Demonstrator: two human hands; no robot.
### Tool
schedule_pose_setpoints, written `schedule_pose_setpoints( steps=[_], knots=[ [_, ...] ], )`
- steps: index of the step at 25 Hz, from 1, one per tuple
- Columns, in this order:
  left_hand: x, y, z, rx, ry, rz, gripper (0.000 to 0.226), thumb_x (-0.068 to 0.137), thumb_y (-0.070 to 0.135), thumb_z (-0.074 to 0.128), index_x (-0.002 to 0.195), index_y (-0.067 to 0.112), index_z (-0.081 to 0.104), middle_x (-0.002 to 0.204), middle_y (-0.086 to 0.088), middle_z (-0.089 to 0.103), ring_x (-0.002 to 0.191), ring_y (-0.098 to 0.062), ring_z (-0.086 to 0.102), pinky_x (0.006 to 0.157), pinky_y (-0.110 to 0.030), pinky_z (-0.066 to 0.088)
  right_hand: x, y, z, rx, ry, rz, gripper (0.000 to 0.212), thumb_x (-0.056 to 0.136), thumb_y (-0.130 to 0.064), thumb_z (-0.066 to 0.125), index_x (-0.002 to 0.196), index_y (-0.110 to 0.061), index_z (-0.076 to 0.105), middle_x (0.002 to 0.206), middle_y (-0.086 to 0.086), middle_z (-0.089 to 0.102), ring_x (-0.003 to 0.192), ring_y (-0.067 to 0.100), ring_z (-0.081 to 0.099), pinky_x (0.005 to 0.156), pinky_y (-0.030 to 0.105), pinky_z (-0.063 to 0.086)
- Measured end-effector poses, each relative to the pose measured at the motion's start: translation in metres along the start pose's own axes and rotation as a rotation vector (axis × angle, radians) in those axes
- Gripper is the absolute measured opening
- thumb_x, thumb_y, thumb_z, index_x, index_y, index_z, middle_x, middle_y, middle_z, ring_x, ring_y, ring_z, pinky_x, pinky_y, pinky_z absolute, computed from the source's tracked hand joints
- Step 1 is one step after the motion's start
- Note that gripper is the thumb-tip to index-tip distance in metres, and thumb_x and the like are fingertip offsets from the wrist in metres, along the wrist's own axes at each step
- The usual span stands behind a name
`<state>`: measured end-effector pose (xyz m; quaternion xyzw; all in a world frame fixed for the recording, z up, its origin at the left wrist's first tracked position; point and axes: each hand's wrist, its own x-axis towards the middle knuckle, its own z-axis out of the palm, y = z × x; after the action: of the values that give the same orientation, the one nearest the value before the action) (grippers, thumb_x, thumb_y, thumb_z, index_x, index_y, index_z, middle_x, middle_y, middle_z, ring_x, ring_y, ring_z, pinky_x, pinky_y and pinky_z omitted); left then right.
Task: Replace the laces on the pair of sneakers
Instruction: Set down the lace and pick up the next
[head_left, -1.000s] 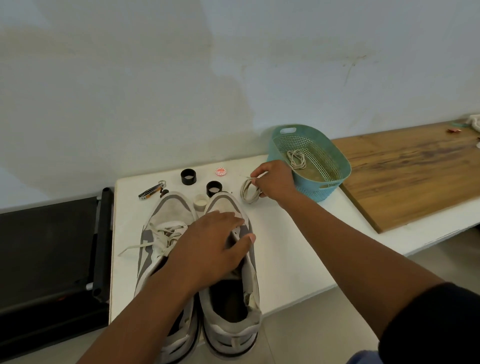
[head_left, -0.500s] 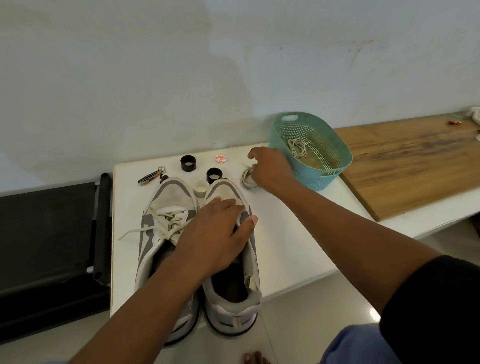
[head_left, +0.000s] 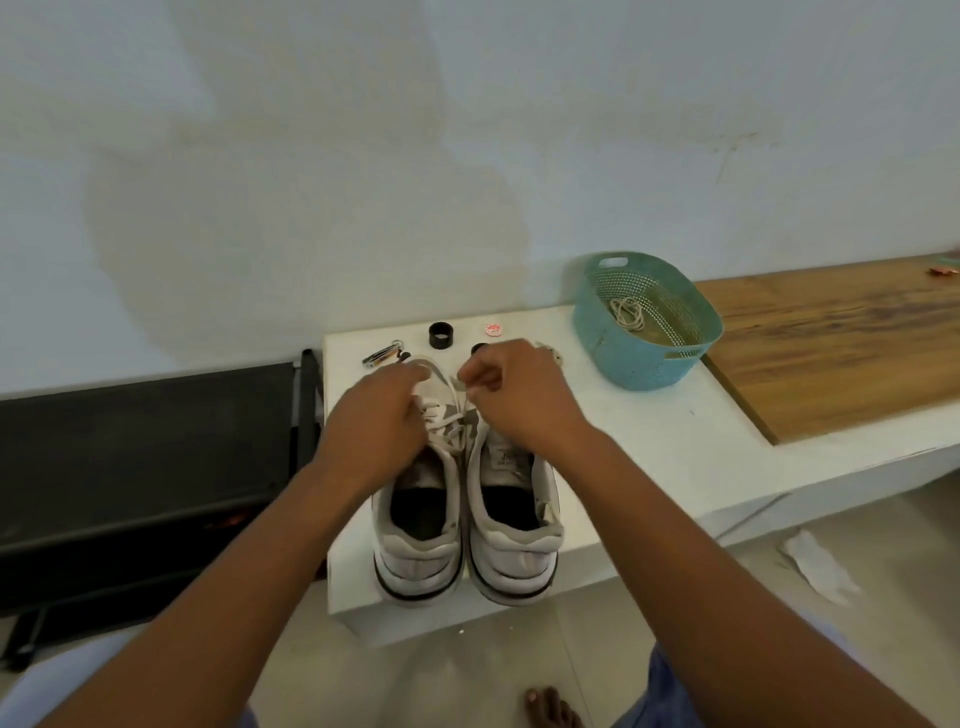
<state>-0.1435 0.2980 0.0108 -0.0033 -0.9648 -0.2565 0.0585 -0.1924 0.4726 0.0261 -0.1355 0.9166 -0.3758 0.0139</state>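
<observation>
1. Pair of sneakers (head_left: 467, 519) standing side by side on the white table (head_left: 649, 441), heels toward the person, toes toward the wall; left sneaker (head_left: 415, 525) laced, right sneaker (head_left: 514, 519) showing a bare tongue with no lace that can be seen.
2. Moved since a second ago: left hand (head_left: 376, 426), which lay flat across the right sneaker, now over the left one, fingers curled at its old lace (head_left: 441, 415); whether actually pinching a strand cannot be told.
3. Moved as well: right hand (head_left: 511, 395), then holding a coiled lace near the teal basket (head_left: 649, 332), now brought in beside the left hand, fingers curled and seemingly pinching a strand of the same lace.
4. That coil (head_left: 553, 356) set down on the table, just a bit of it peeking out behind the right hand; a second coiled lace (head_left: 626, 314) lying inside the basket.
5. Likely meaning: fetching of a new lace done, unlacing of the left sneaker starting; most of the task still ahead.
6. Writing: tongue label (head_left: 501, 460) on the right sneaker too blurred to read; red-and-white round cap (head_left: 493, 329) carrying a mark, illegible.
</observation>
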Motion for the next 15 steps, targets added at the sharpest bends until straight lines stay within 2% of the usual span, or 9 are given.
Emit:
schedule_pose_setpoints(
  steps=[2, 5, 8, 10, 13, 15],
  knots=[
    [-0.010, -0.022, -0.013, 0.010, 0.001, -0.084, 0.043, 0.098, 0.017, 0.060, 0.141, 0.021, 0.059, 0.141, -0.001, 0.062, 0.129, -0.024, 0.057, 0.107, -0.040, 0.045, -0.009, -0.004, 0.014, -0.032, -0.074, -0.023, 0.023, 0.085, -0.012, 0.069, 0.100, -0.026, 0.079, 0.101, -0.008, 0.076, 0.092, 0.010, 0.069, 0.088, 0.033, 0.059],
    [-0.025, -0.048, -0.022, 0.012, -0.049, -0.132, 0.039, 0.098, 0.025, 0.064, 0.137, 0.022, 0.062, 0.131, 0.002, 0.069, 0.118, -0.018, 0.063, 0.100, -0.037, 0.050, -0.015, -0.011, 0.030, -0.128, -0.164, -0.067, 0.029, 0.087, -0.008, 0.066, 0.108, -0.025, 0.078, 0.110, -0.007, 0.074, 0.099, 0.013, 0.066, 0.088, 0.032, 0.055],
    [-0.034, -0.053, -0.020, -0.039, -0.135, -0.118, 0.039, 0.100, 0.031, 0.063, 0.139, 0.026, 0.062, 0.137, 0.004, 0.065, 0.124, -0.018, 0.061, 0.103, -0.037, 0.049, -0.010, -0.015, 0.037, -0.211, -0.203, -0.123, 0.030, 0.084, -0.006, 0.066, 0.104, -0.026, 0.078, 0.106, -0.006, 0.074, 0.100, 0.018, 0.066, 0.090, 0.040, 0.055],
    [-0.033, -0.047, -0.017, -0.096, -0.149, -0.063, 0.038, 0.102, 0.032, 0.060, 0.140, 0.030, 0.060, 0.141, 0.004, 0.063, 0.128, -0.018, 0.058, 0.106, -0.038, 0.047, -0.003, -0.014, 0.038, -0.246, -0.239, -0.132, 0.031, 0.083, -0.004, 0.067, 0.102, -0.026, 0.078, 0.105, -0.007, 0.073, 0.099, 0.018, 0.065, 0.088, 0.039, 0.056],
    [-0.026, -0.035, -0.011, -0.122, -0.130, 0.001, 0.035, 0.103, 0.030, 0.059, 0.137, 0.027, 0.063, 0.136, 0.003, 0.065, 0.125, -0.018, 0.059, 0.106, -0.038, 0.048, 0.007, -0.008, 0.037, -0.251, -0.285, -0.134, 0.027, 0.083, -0.005, 0.071, 0.099, -0.025, 0.078, 0.098, -0.009, 0.067, 0.091, 0.013, 0.065, 0.077, 0.029, 0.054],
    [-0.020, -0.031, -0.009, -0.102, -0.106, 0.022, 0.030, 0.101, 0.031, 0.062, 0.130, 0.027, 0.069, 0.127, 0.003, 0.070, 0.116, -0.017, 0.064, 0.102, -0.040, 0.052, 0.011, -0.004, 0.035, -0.264, -0.284, -0.158, 0.020, 0.084, -0.008, 0.074, 0.096, -0.024, 0.079, 0.091, -0.013, 0.062, 0.077, 0.003, 0.058, 0.067, 0.018, 0.044]
  ],
)
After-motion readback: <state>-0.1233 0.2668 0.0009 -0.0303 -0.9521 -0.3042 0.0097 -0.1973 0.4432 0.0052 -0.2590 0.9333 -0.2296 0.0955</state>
